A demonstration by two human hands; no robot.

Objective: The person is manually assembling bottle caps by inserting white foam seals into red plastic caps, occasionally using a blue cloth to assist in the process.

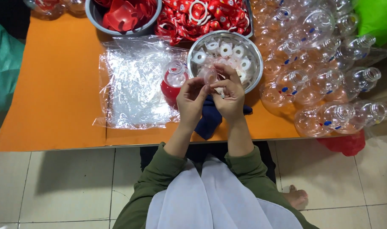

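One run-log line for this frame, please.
left hand: pinching small clear teat | right hand: on same teat | behind: steel bowl of white rings | beside: red-capped bottle

Both hands, left (192, 98) and right (230, 95), pinch a clear teat (210, 76) above an orange desk (53, 97), beside a steel bowl (253, 53) of white rings, near clear bottles (316, 76).

The scene is seen by one camera only, worn on the head and directed almost straight down. The orange table (53, 93) is shown in the upper half of the frame, the tiled floor (66, 182) in the lower half. The view is taken from near, at arm's length.
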